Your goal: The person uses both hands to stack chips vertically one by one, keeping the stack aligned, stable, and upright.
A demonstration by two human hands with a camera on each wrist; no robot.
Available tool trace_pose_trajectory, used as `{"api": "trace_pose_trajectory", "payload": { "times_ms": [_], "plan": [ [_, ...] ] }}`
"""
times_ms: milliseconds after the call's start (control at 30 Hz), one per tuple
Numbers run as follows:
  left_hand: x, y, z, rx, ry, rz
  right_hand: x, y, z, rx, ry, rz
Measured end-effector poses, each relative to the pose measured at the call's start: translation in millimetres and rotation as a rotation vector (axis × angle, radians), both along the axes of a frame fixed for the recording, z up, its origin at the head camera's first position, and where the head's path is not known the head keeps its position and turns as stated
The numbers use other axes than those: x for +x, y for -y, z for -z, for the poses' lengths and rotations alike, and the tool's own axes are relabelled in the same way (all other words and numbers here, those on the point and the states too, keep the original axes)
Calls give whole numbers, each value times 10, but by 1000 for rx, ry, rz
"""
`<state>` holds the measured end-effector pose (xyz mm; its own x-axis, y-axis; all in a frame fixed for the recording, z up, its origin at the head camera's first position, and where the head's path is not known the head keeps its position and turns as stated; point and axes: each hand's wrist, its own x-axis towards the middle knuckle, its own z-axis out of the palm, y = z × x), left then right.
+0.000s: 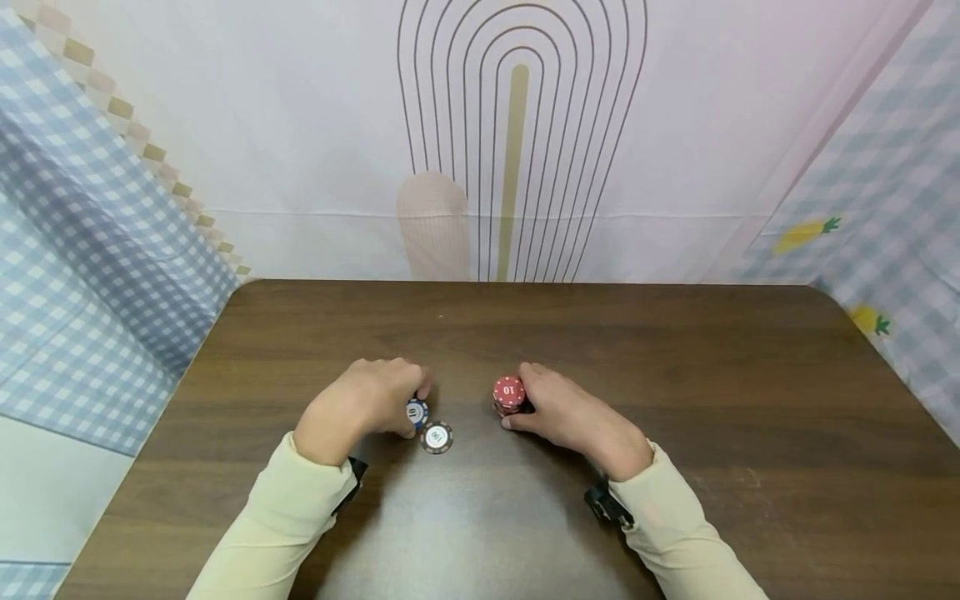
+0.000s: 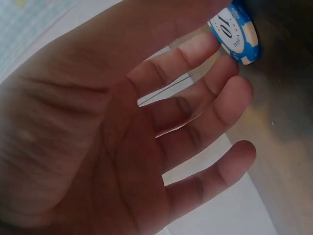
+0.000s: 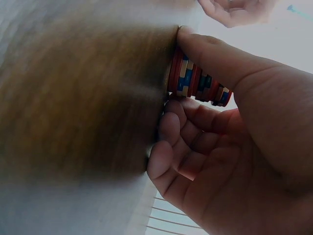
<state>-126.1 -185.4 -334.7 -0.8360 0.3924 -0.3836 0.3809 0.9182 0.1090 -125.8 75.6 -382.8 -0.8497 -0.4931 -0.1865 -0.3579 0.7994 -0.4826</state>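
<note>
My left hand (image 1: 367, 402) pinches a blue poker chip (image 1: 417, 412) between thumb and forefinger. In the left wrist view, that blue chip (image 2: 234, 32) shows a 10 on its white centre, and the other fingers are spread and loosely bent. Just beside it a dark grey poker chip (image 1: 437, 437) with a white centre lies flat on the table. To the right, my right hand (image 1: 566, 410) grips a stack of poker chips (image 1: 509, 393), topped by a red one marked 10. Seen from the right wrist, the stack (image 3: 188, 78) has red and blue-and-cream edges between thumb and fingers.
The brown wooden table (image 1: 750, 375) carries the chips. Behind it hangs a white cloth (image 1: 300, 150) with arched lines. Blue checked cloth (image 1: 90, 250) hangs at the left, and another checked cloth (image 1: 900, 250) with yellow fruit prints at the right.
</note>
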Motion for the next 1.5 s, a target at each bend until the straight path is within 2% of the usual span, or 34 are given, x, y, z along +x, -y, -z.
{"api": "trace_pose_trajectory", "payload": {
  "times_ms": [133, 400, 733, 833, 1233, 1500],
  "plan": [
    [4, 27, 27, 8, -7, -7, 0, 18, 8, -1, 0, -5],
    [-29, 15, 66, 59, 40, -4, -10, 1, 4, 9, 17, 4],
    [-61, 1, 81, 75, 12, -5, -16, -13, 6, 9, 13, -3],
    [-55, -2, 70, 88, -3, 12, -13, -10, 4, 10, 12, -5],
    [-37, -93, 6, 179, -147, 141, -35, -16, -17, 19, 40, 18],
    [-27, -183, 26, 330, -330, 225, -20, -4, -16, 20, 34, 12]
  ]
}}
